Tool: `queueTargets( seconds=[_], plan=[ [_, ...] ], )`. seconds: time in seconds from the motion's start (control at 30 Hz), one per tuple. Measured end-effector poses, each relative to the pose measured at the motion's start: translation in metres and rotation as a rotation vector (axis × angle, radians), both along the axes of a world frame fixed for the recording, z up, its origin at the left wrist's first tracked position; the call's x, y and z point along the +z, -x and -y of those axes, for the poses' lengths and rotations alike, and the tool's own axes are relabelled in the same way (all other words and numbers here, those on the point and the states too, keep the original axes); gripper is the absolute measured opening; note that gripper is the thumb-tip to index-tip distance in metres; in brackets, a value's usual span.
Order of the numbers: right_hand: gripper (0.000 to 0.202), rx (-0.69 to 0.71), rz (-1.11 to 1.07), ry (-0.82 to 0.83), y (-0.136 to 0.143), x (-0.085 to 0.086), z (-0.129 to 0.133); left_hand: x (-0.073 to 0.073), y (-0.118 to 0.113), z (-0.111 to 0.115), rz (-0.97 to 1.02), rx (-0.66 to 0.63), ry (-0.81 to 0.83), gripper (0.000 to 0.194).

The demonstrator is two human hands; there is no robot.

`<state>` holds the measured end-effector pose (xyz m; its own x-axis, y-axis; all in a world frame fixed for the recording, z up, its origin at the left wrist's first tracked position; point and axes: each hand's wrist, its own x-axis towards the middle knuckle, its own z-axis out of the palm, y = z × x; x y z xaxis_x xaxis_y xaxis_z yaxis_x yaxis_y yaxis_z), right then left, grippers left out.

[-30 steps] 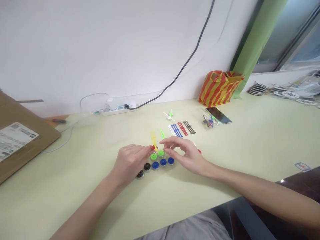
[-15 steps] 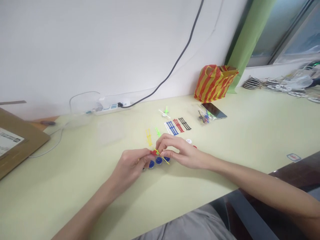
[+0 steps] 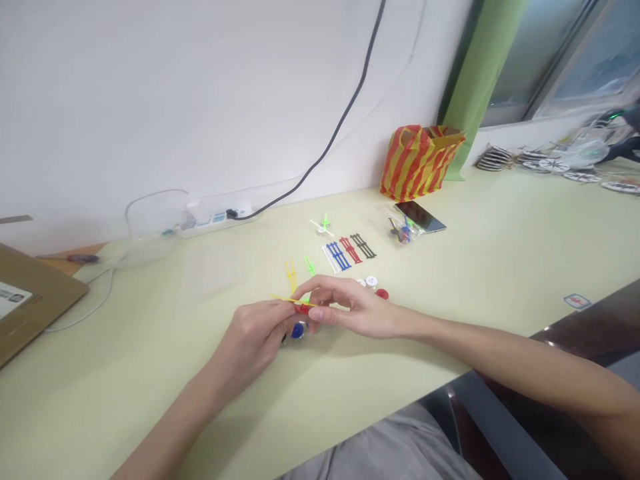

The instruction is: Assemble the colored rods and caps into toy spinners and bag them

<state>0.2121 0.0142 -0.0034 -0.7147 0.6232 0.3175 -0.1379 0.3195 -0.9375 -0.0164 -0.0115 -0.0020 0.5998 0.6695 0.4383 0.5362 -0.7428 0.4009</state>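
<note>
Both hands meet low over the table around a small red plastic piece (image 3: 303, 309) with a thin yellow stick (image 3: 286, 298) across it and a bit of green beside it. My left hand (image 3: 260, 327) pinches the red piece from the left. Thumb and fingers of my right hand (image 3: 350, 307) close on its right end, partly hiding it. Below the fingers a round blue disc piece (image 3: 298, 331) shows, others being covered. Just behind the hands lie yellow sticks (image 3: 291, 275) and a green stick (image 3: 310, 266).
White (image 3: 330, 259), blue (image 3: 339, 255), red (image 3: 351, 250) and black sticks (image 3: 363, 246) lie in a row. A white round piece (image 3: 371, 283) and a red one (image 3: 382, 294) sit rightward. Behind are a plastic packet (image 3: 403, 233), a dark-screened device (image 3: 420, 216), a striped bag (image 3: 423, 163) and a power strip (image 3: 215, 219).
The yellow stick has swung from pointing down right to lying nearly level, reaching left. My right hand's fingers have shifted around the red piece. The whole view has moved slightly.
</note>
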Motion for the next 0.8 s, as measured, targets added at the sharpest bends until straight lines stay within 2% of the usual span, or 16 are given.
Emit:
queueTargets(
  seconds=[0.13,0.3,0.43,0.57,0.7,0.8],
  plan=[
    [0.018,-0.142,0.031,-0.141,0.000,0.001,-0.001,-0.003,-0.002,0.001,-0.067,0.002,0.053,0.026],
    [0.010,-0.072,0.069,-0.206,-0.001,0.000,-0.001,-0.008,-0.005,0.001,-0.111,0.030,0.162,0.029],
    [0.008,-0.095,0.047,-0.263,-0.003,0.001,0.000,-0.001,-0.005,0.002,-0.077,0.081,0.160,0.030],
    [0.012,-0.160,-0.013,-0.193,-0.002,0.002,0.000,0.005,-0.008,0.005,-0.071,0.086,0.155,0.012],
    [0.017,-0.181,-0.058,-0.083,0.002,0.000,0.001,0.001,-0.012,0.007,-0.026,0.105,0.117,0.018],
    [0.021,-0.133,-0.066,0.019,0.003,-0.002,0.000,-0.001,-0.015,0.009,0.025,0.127,0.149,0.018]
  ],
)
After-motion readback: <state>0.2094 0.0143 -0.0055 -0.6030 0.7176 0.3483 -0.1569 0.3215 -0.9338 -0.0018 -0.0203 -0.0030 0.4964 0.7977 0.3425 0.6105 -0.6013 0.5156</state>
